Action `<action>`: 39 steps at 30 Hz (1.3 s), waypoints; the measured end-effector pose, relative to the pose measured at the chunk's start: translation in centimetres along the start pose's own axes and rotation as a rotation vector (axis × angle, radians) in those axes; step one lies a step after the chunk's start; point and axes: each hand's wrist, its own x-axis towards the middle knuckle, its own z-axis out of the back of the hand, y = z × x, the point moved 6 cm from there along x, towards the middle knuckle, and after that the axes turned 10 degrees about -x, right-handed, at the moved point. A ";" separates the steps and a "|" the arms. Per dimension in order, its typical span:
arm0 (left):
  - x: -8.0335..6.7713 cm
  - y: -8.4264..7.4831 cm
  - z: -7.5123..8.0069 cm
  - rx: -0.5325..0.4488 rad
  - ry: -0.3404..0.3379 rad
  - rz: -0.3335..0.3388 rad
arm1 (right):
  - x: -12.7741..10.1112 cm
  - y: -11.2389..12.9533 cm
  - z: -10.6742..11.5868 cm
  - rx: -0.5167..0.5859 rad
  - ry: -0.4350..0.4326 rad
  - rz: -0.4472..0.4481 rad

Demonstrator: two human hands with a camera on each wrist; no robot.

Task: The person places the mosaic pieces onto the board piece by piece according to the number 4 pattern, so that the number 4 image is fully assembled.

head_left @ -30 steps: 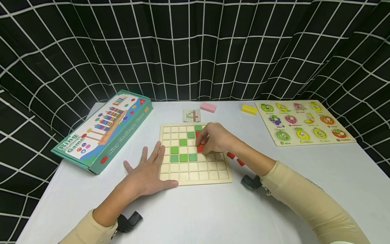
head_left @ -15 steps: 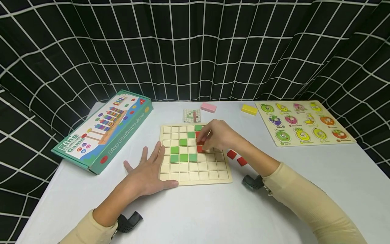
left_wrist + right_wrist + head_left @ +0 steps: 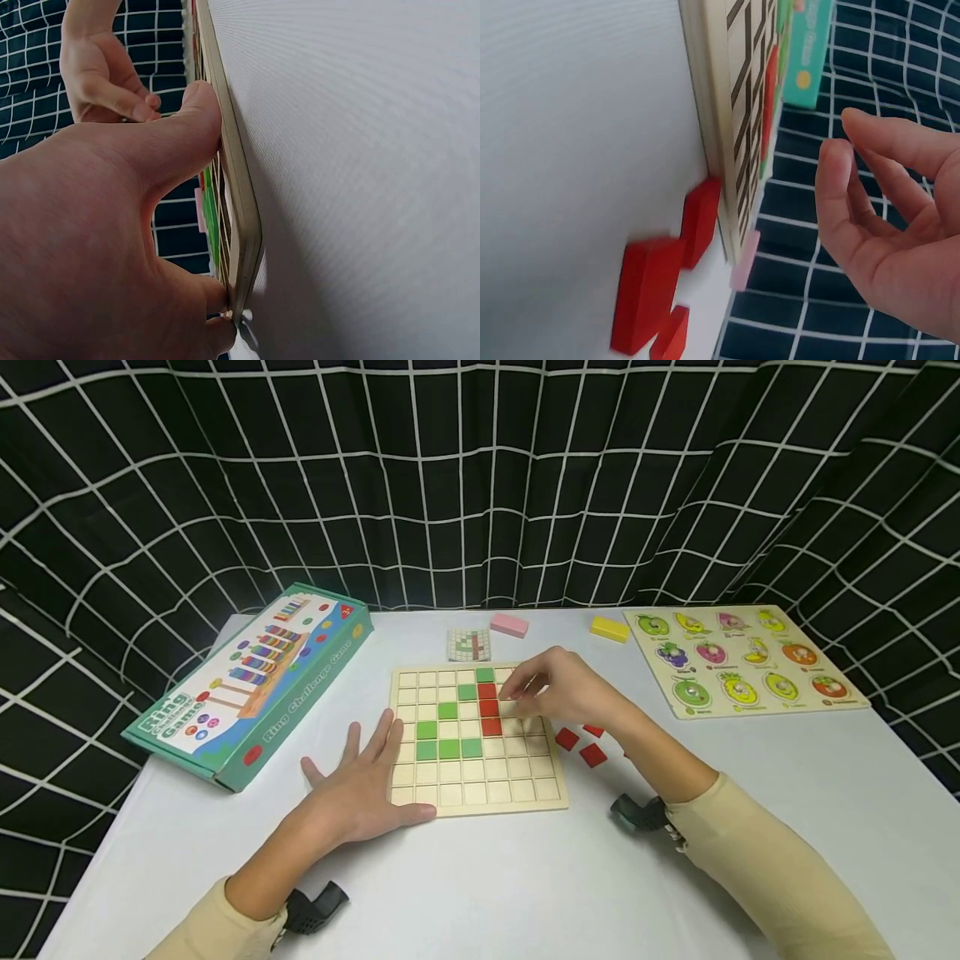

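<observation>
Three red tiles [image 3: 490,708] lie in the board [image 3: 487,792]; over its right side, the right hand [image 3: 570,687] is empty, fingers loosely curved; the left hand [image 3: 358,797], fingers spread, touches the board.

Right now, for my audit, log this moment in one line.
left hand: touching wooden grid board | right hand: empty, over board | red tiles: three on board, others beside it

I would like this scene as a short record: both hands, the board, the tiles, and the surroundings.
Left grip: fingers spread, touching edge of grid board
Right grip: above board, no tile visible in it
On board: seven green tiles, three red tiles
Beside board: loose red tiles
Behind board: pattern card, pink block
Left: game box
Right: fruit puzzle
</observation>
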 end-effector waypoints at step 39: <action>0.1 0.1 -0.2 0.024 -0.007 -0.015 | -3.5 -8.5 2.6 -0.072 0.255 0.069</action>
